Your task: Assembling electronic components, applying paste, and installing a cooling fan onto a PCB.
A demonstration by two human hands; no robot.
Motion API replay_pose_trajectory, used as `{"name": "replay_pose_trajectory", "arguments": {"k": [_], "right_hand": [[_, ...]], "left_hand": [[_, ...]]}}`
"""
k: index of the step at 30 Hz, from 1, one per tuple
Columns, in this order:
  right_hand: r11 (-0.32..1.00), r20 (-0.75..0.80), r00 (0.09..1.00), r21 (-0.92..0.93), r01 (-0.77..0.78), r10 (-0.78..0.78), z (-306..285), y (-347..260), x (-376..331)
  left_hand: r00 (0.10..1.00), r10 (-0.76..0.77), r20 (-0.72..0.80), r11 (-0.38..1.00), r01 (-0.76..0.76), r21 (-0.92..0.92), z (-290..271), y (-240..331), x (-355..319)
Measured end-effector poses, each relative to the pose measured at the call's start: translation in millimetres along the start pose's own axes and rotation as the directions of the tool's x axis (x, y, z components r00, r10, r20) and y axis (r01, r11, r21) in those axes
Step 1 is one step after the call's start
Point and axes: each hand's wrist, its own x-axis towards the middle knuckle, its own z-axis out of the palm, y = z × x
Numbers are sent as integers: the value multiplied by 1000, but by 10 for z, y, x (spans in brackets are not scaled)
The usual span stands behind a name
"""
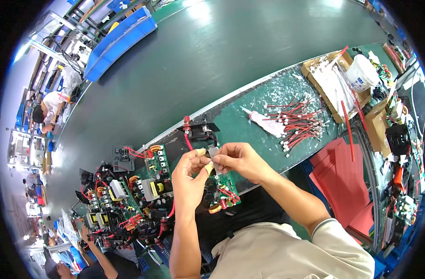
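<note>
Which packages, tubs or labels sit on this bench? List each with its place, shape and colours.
White tub: far right of the bench, round, white with a blue label patch.
Cardboard box: beside the tub, shallow, brown, holding clear bags.
White tube: mid-bench, left of the red wire bundle, tapered to a nozzle.
Blue bins: on the floor, upper left, long and rectangular.

One white tub (362, 73) sitting on bench (249, 109); one white tube (263, 122) lying nearby; two hands (219, 165) working; red-wire pile (298, 123) uncountable.
</note>
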Motion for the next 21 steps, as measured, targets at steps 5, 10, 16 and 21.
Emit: {"name": "replay_pose_trajectory", "arguments": {"k": [5,10,16,21], "right_hand": [[998,-52,998,50,45,-42,37,51,57],[983,-89,993,-171,62,-78,240,39,103],[985,-238,956,-40,168,-173,-35,68,-45],[985,-134,984,111,134,-119,6,85,62]], "left_hand": [[1000,5,-11,994,-4,105,37,73,78],[995,2,-100,990,13,142,-146,65,48],[993,114,-15,993,-113,22,110,150,127],[986,135,-102,987,-142,-69,59,110,37]]}}
